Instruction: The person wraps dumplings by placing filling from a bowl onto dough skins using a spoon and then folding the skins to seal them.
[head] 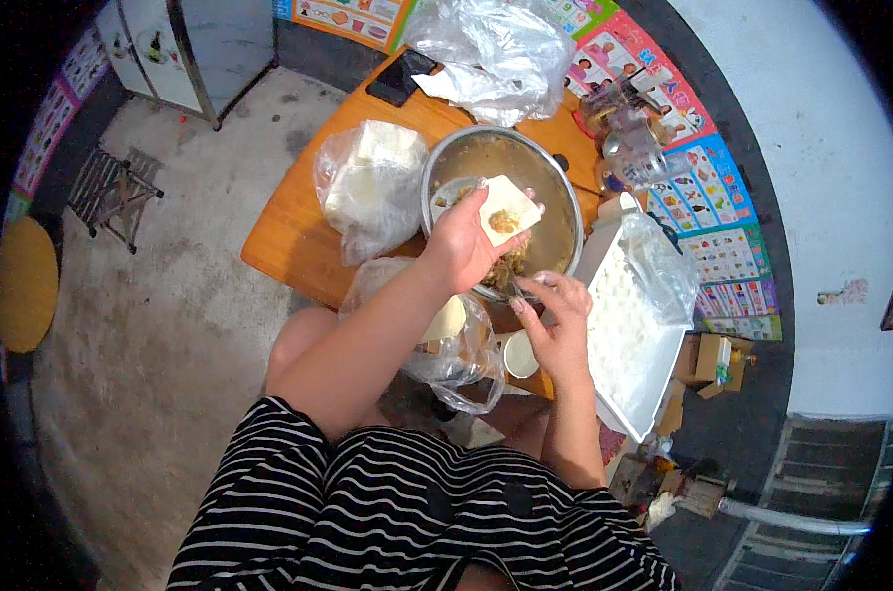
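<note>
A square dough wrapper [507,209] lies across the palm and fingers of my left hand [461,247], over a steel mixing bowl [546,166]. On the wrapper sits a small dab of brownish filling [503,221]. My right hand [555,314] is at the bowl's near rim, its fingers pinching a thin utensil whose end is down in the chopped filling; its kind cannot be told. Left of the bowl, a stack of square wrappers [372,166] rests in a clear plastic bag. Nearer me, round pale wrappers [446,319] lie in another clear bag, beside a small white cup [521,354].
A white foam tray [627,347] of pale pieces, partly under plastic film, stands at the right. Behind the bowl are crumpled plastic bags [498,59] and a black phone [402,77] on the wooden table [291,229]. Glass jars [631,148] stand by the wall.
</note>
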Action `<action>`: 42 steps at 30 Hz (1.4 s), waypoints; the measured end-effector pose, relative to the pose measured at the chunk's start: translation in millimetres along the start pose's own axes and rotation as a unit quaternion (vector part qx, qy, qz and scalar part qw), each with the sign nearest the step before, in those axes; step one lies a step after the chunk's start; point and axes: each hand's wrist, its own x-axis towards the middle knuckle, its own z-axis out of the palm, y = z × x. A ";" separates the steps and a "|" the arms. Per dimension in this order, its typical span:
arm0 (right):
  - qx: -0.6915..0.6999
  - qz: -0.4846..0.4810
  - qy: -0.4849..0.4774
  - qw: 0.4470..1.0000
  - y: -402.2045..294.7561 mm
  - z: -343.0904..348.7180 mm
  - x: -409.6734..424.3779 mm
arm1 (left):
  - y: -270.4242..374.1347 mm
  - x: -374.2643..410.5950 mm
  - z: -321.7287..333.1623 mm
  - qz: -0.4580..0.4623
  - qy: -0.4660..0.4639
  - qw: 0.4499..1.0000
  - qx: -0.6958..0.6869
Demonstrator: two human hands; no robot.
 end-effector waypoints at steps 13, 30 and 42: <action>-0.073 -0.004 0.139 0.988 -2.7 12.0 23.9 | -14.2 5.6 -6.0 -0.037 -0.059 0.998 0.003; -0.069 -0.110 0.178 0.975 0.3 14.6 25.7 | -26.4 5.8 -10.2 -0.122 -0.146 0.982 -0.021; 0.028 0.050 0.181 0.982 0.5 16.3 35.8 | -30.5 6.5 -15.7 -0.154 -0.108 0.982 -0.027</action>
